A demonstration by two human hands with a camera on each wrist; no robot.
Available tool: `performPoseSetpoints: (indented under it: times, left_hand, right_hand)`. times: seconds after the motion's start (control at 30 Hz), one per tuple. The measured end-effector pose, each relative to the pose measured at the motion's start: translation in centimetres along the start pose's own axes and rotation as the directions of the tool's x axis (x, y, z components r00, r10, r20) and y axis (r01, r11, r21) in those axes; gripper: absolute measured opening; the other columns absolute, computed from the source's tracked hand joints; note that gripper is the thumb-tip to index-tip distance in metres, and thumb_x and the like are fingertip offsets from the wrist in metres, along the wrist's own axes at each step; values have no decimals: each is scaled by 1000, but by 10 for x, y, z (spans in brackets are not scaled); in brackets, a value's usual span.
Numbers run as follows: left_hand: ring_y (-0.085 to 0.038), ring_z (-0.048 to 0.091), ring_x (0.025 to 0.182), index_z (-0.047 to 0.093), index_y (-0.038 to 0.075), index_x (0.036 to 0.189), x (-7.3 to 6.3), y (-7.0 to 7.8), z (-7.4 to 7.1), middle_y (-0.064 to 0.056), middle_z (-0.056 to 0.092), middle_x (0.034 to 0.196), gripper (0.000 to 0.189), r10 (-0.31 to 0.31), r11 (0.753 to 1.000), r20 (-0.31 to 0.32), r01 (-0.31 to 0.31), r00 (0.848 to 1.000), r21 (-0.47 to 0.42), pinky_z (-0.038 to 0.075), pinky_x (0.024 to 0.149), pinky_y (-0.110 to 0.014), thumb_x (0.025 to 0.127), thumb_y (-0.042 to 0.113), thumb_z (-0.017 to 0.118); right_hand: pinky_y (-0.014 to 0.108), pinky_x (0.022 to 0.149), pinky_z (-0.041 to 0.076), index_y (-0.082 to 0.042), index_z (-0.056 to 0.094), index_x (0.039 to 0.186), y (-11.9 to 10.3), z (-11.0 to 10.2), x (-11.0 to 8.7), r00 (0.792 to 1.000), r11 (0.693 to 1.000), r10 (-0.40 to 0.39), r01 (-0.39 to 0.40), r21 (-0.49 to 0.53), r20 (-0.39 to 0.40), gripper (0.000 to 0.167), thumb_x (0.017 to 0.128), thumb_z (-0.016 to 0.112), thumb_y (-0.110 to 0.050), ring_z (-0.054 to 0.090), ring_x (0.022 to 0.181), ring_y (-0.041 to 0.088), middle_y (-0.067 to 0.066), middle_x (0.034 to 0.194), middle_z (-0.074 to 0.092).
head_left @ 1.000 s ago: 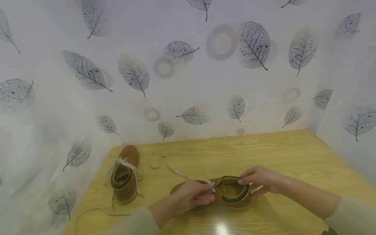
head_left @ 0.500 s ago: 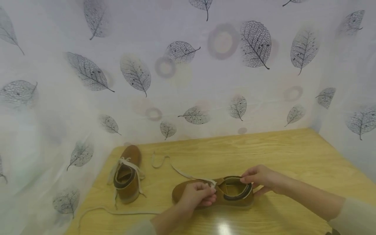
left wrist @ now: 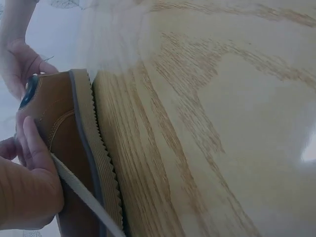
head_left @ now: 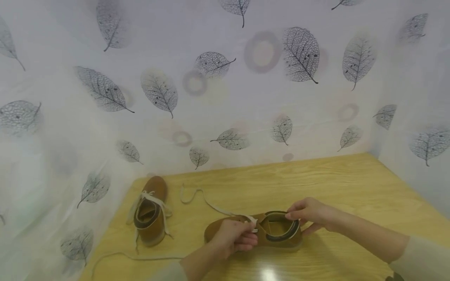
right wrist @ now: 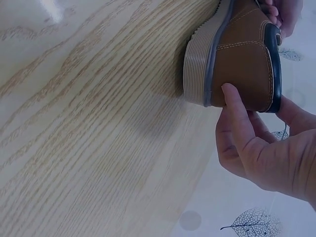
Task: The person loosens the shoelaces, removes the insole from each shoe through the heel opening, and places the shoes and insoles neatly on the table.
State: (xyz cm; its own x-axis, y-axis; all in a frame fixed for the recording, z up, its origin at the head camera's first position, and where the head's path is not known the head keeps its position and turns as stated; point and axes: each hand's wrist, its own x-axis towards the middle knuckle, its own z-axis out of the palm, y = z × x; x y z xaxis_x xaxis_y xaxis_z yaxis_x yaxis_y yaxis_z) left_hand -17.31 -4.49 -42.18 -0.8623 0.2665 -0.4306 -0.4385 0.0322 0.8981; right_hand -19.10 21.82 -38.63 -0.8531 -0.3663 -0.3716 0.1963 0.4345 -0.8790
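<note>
1. So the brown shoe [head_left: 277,242] being worked on sits upright on its sole near the front of the table [head_left: 334,187], toe toward the person's left, heel toward their right. It's got a ridged pale sole [right wrist: 195,74] and a dark padded collar [right wrist: 274,64].
2. The lace [left wrist: 86,195] is pale and flat. One end wanders off across the wood toward the back left and finishes in a loose squiggle. Another stretch hangs down the near side of the shoe, and there's lace trailing along the front left of the table too.
3. Left hand [head_left: 233,238] is over the front of the shoe, thumb and forefinger pinching the lace just ahead of the opening. The other fingers lie along the near side.
4. Right hand [head_left: 311,214] has hold of the heel end: thumb up at the collar, a fingertip against the back of the heel.
5. Both arms have light sleeves [head_left: 418,253].
6. Well apart on the left is a second shoe [head_left: 154,232], also brown, toe pointing away, its laces tied in a bow [head_left: 149,194] with loose ends hanging down.
7. Behind and around it all is a whitish cloth [head_left: 225,101] printed with dark leaf skeletons and faint rings.
</note>
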Motion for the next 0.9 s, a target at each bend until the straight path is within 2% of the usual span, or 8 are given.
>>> performPoseSetpoints:
  times: [0.1,0.3,0.4,0.6,0.67,0.8,0.83,0.9]
  left_hand:
    - [-11,66,59,67,-3,93,-1,-3,1,-7,69,72,18,39,999,-2,-39,999,2,57,59,-25,87,14,64]
    - [-11,67,65,66,2,88,0,-15,0,-5,71,75,15,155,985,-15,-156,988,-76,57,62,-24,86,16,65]
    - [-11,68,67,66,2,87,0,-17,-1,-6,72,78,13,176,979,-27,-178,984,-96,57,62,-23,86,15,65]
    - [-13,69,70,63,-3,94,-5,-11,3,-12,72,84,14,188,980,-84,-192,979,-42,58,64,-27,86,7,60]
    - [-13,69,73,62,-5,97,-8,-9,5,-13,72,87,16,194,979,-96,-199,976,-52,59,68,-29,87,6,59]
    - [-13,66,83,63,0,93,-16,-5,6,-6,69,91,13,184,964,-62,-193,981,-184,55,82,-29,86,6,54]
    - [-12,64,86,62,3,89,-19,-3,6,-3,67,92,12,184,953,-38,-188,982,-239,53,87,-29,86,6,52]
    - [-13,61,94,61,8,86,-24,2,4,0,65,93,12,182,914,13,-165,983,-370,47,96,-31,87,8,48]
  right_hand:
    - [43,72,58,10,56,116,1,-2,0,1000,1000,0,0,-4,3,40,91,62,-21,63,84,23,13,95,65]
    - [42,71,59,11,56,116,2,-5,1,1000,1000,-9,9,-17,9,40,92,60,-20,62,82,22,12,94,64]
    - [42,71,59,10,57,116,1,-5,2,1000,1000,-2,2,-27,0,38,92,61,-19,60,82,22,11,93,64]
    - [42,71,59,10,57,116,0,-3,3,1000,999,-4,4,-46,-5,37,92,60,-19,60,81,22,10,90,64]
    - [42,71,59,10,57,116,0,-3,3,1000,999,-5,5,-47,-4,37,93,59,-19,60,80,22,10,90,64]
    - [42,71,59,10,57,115,0,-4,3,1000,999,-10,11,-48,12,36,93,59,-19,62,79,20,8,87,65]
    - [42,71,59,10,58,115,0,-4,3,1000,999,-13,13,-50,17,36,93,59,-19,62,78,20,8,86,65]
    - [42,71,59,10,58,115,0,-5,3,1000,998,-17,19,-51,25,36,93,59,-18,63,78,19,7,84,66]
